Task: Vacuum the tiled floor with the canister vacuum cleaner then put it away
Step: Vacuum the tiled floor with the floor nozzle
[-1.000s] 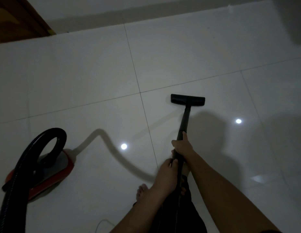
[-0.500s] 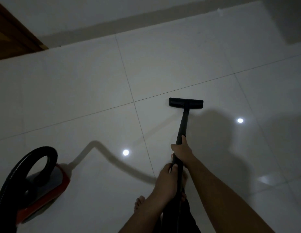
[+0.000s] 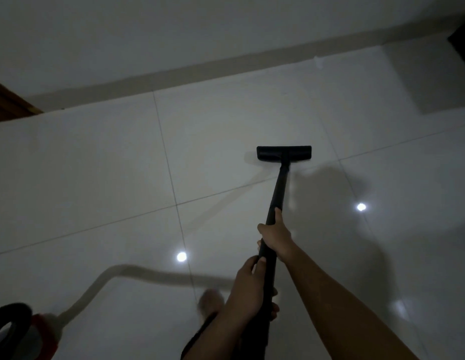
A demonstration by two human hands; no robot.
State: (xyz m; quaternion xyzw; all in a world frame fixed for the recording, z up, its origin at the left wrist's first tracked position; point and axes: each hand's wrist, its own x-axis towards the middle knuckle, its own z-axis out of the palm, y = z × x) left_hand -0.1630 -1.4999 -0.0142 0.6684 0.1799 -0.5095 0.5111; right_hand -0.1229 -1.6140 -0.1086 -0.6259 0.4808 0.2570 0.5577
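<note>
Both hands, right (image 3: 274, 236) ahead of left (image 3: 248, 289), grip tight around the wand (image 3: 279, 188); nozzle (image 3: 284, 153) flat on floor (image 3: 96, 165).

Tiled floor (image 3: 101, 162): pale, smooth, highly glossy tiles that mirror two ceiling lights as bright spots; thin, dull grout lines between them. Wand (image 3: 279, 188) and floor head (image 3: 284, 153): black, matt, apparently plastic, without highlights. Canister (image 3: 45, 336): red casing with a grey top, apparently plastic, blurred; black hose (image 3: 10, 311) looped above it, finish indistinct. Skirting (image 3: 174, 74): beige, matt band under a plain matt wall (image 3: 148, 29). Door frame (image 3: 8, 105) at far left: brown wood.
</note>
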